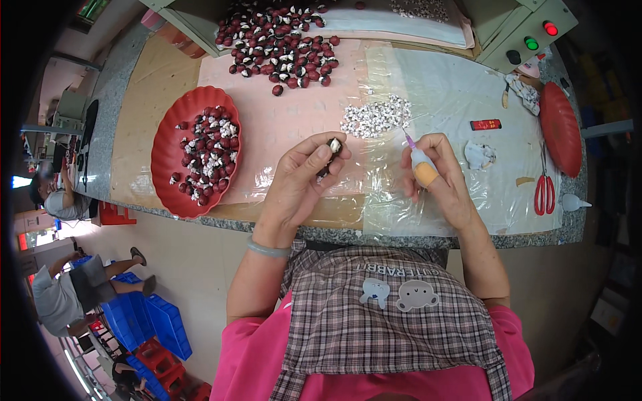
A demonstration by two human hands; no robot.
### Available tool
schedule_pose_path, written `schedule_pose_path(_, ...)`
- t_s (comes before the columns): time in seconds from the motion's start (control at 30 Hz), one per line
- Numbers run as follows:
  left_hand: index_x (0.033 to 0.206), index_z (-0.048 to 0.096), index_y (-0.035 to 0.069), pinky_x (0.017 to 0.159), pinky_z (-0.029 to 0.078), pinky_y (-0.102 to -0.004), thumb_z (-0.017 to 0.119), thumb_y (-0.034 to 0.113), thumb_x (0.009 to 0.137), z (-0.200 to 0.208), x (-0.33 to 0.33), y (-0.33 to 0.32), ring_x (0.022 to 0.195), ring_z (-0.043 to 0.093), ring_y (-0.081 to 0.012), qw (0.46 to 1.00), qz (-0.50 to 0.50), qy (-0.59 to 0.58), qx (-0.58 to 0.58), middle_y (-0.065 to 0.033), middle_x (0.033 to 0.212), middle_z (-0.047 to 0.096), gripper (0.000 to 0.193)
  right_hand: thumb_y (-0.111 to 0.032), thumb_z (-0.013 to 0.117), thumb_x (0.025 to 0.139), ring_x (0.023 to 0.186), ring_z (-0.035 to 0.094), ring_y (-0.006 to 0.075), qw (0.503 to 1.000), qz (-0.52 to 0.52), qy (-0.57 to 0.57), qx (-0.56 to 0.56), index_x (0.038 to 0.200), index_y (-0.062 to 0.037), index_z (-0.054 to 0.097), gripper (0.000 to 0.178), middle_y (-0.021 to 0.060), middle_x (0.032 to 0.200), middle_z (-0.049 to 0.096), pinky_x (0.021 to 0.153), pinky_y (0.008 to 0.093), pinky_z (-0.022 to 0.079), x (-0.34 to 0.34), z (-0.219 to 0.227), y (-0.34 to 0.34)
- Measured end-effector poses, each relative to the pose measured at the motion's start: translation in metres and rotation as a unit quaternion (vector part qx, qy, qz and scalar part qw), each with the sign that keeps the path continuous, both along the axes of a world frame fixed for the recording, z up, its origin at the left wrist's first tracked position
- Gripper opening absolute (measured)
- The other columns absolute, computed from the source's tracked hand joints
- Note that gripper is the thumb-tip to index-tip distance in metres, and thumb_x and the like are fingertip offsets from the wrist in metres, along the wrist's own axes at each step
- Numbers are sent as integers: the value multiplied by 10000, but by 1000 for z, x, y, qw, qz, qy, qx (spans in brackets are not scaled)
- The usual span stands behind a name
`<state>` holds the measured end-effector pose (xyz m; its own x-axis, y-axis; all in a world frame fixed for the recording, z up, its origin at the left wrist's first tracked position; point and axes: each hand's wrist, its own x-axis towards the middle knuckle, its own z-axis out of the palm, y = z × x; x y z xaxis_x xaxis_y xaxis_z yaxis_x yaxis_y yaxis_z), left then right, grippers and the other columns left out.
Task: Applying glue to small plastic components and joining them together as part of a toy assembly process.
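My left hand (294,175) pinches a small dark piece with a white patch (335,144) between thumb and fingers, just above the table. In my right hand (448,184) is a small squeeze bottle (418,158) with a thin purple needle tip. An orange-yellow cover (425,175) sits on that thumb. The needle points at the right edge of a heap of tiny white pieces with dark spots (376,117). Left of my left hand stands a red scalloped tray (161,157) holding dark red balls topped with white pieces (214,144).
Many dark red, black and white balls (294,60) lie at the back, before a metal frame with lit buttons (531,43). On the right are red-handled scissors (545,195), a red-and-black box (485,125), another red tray (562,130) and a white nozzle bottle (575,202).
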<state>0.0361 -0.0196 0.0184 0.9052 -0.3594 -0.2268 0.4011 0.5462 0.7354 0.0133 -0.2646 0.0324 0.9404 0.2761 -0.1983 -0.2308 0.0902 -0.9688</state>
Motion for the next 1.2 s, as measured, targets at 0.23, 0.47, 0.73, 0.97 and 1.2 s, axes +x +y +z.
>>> schedule_pose_path(0.23,1183,561,-16,589,393,-149,587,140,918,2,-9,-6,708,482,-63,1000,4,10,19,-75,928,597,309,-206,600,911,688,610,147,991,-36,-130,13,1117,19,503,320,114,989,542,536,234,514,2,-6,3)
schedule_pose_path(0.47,1184,557,-20,539,314,-155,613,131,900,-4,-14,-8,661,425,-37,995,-31,-42,82,-39,863,574,326,-128,664,868,617,600,122,983,-130,-120,55,1159,10,518,354,95,905,623,487,208,477,2,3,9)
schedule_pose_path(0.73,1199,569,15,634,414,-165,585,130,927,6,-20,-15,764,501,-40,986,-56,-81,131,15,897,565,296,-97,649,875,651,608,99,966,-127,-218,-64,1246,7,512,409,80,921,621,552,201,490,-4,20,11)
schedule_pose_path(0.97,1186,559,3,748,456,-184,586,83,923,-1,-21,-15,879,555,-63,985,-31,-98,142,-10,955,590,276,-64,630,853,696,638,130,934,-127,-295,-158,1232,2,551,393,109,909,633,604,235,510,-8,24,13)
schedule_pose_path(1.2,1174,569,7,724,440,-175,594,88,920,0,-21,-14,866,553,-53,984,-40,-79,154,-6,944,594,268,-88,652,833,711,650,166,921,-129,-310,-198,1221,2,560,409,124,907,644,629,257,514,-9,23,13)
